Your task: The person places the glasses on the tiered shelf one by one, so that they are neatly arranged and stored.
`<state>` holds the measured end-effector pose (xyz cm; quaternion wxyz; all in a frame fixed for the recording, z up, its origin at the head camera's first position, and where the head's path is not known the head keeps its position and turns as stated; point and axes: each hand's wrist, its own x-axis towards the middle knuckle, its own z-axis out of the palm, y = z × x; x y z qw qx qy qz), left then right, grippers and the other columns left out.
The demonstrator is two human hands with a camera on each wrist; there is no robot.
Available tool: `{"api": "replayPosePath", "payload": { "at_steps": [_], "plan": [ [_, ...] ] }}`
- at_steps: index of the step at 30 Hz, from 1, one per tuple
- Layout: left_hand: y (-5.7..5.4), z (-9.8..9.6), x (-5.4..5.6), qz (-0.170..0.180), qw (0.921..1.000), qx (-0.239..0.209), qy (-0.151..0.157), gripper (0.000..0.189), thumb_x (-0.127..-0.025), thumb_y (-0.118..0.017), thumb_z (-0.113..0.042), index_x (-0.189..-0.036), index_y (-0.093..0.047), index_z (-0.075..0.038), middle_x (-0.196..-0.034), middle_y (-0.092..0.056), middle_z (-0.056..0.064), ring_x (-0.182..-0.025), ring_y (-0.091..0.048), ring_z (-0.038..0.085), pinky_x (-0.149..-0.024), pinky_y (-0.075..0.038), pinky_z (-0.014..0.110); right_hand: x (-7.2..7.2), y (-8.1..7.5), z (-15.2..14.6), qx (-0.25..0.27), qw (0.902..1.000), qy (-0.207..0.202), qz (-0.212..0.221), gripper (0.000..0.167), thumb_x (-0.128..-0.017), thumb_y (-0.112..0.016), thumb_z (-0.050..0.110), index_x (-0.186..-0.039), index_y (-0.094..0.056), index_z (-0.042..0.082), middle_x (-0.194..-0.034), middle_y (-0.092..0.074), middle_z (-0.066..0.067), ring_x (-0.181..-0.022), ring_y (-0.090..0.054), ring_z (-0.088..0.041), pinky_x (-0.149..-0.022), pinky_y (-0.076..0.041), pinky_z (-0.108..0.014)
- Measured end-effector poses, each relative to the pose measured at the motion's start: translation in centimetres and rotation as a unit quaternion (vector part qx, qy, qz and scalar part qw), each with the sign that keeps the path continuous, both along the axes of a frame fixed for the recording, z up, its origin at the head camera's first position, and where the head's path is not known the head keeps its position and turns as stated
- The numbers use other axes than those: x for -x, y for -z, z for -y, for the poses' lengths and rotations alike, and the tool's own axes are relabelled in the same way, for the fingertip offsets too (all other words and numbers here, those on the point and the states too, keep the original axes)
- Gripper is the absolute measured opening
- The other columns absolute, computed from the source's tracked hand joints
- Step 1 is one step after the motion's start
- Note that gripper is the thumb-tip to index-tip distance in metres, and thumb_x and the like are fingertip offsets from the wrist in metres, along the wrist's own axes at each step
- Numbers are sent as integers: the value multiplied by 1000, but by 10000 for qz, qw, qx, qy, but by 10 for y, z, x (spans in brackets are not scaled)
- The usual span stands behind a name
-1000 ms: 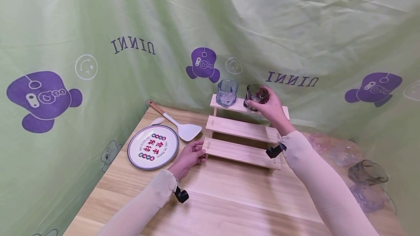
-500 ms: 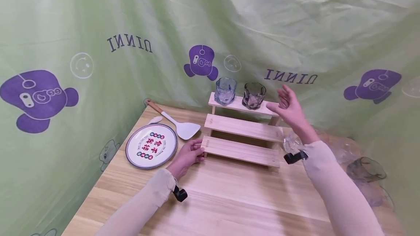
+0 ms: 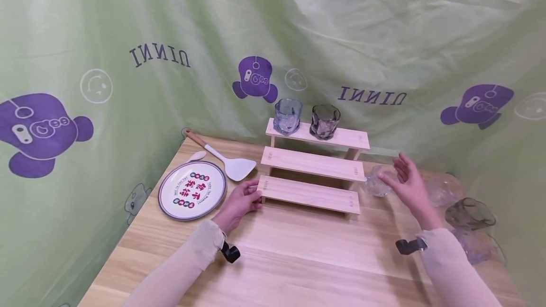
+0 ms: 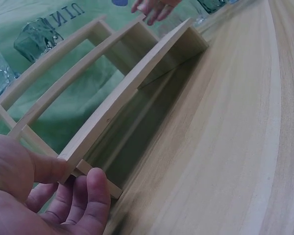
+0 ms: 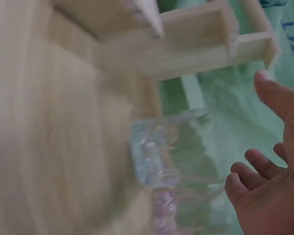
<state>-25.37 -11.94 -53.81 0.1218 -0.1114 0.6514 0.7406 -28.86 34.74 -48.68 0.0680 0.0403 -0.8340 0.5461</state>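
A three-tier wooden rack (image 3: 313,164) stands on the table. My left hand (image 3: 238,201) grips the left end of its lowest board, thumb on the board's end and fingers curled below in the left wrist view. On the top tier a bluish glass (image 3: 287,117) stands left of a dark grey glass (image 3: 325,122). My right hand (image 3: 411,191) is open to the right of the rack, thumb and fingers spread, holding nothing. Close by its thumb is a clear glass (image 3: 377,181). In the right wrist view this clear glass (image 5: 149,152) sits apart from the palm.
Right of my right hand are another clear glass (image 3: 442,190), a dark glass (image 3: 470,213) and a bluish glass (image 3: 475,245). On the left lie a plate (image 3: 168,195), a white spatula (image 3: 240,168) and a small spoon (image 3: 197,156). A green curtain (image 3: 204,94) hangs behind.
My right hand has let go of the dark grey glass on the top tier and moved right and down toward the clear glass. My left hand keeps its grip on the rack.
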Motion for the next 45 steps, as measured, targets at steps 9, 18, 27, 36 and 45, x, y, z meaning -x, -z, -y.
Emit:
{"api": "replayPosePath", "payload": {
  "at_steps": [9, 18, 27, 36, 45],
  "plan": [
    [1, 1, 1, 16, 10000, -14, -65, 49, -97, -62, 4, -143, -49, -2, -118, -53, 18, -94, -60, 26, -82, -61, 38, -7, 13, 1, -536, 9984, -32, -178, 94, -92, -77, 10, -157, -12, -7, -155, -25, -37, -141, -24, -54, -119, -19, -62],
    [-1, 1, 2, 19, 10000, 11, 4, 49, -97, -61, 3, -144, -49, -5, -120, -53, 18, -98, -59, 27, -84, -61, 38, -6, 17, 1, -858, 9960, 235, -106, 94, -92, -79, 20, -159, -17, -3, -149, -34, -36, -130, -35, -54, -105, -33, -71],
    [-1, -1, 1, 65, 10000, -16, -12, 49, -97, -62, 3, -144, -50, -6, -118, -54, 17, -95, -59, 25, -82, -61, 37, -8, 23, 1, -484, 9980, 129, 375, 101, -91, -79, 24, -161, -9, 3, -161, -18, -29, -143, -20, -53, -116, -19, -68],
    [-3, 1, 1, 61, 10000, 3, 2, 49, -98, -61, 2, -144, -48, -5, -118, -54, 17, -95, -60, 26, -83, -61, 39, -17, 33, 0, -311, 9962, 18, 812, 106, -91, -79, 27, -162, -3, 6, -157, -18, -36, -137, -28, -57, -111, -29, -69],
    [-2, 1, -1, 71, 10000, -3, 19, 49, -97, -62, 2, -144, -48, -3, -116, -54, 17, -93, -60, 25, -83, -61, 39, -15, 49, -4, 186, 9937, -409, 1031, 106, -91, -79, 16, -162, -1, 7, -162, -17, -29, -145, -16, -52, -118, -15, -65]
  ]
}}
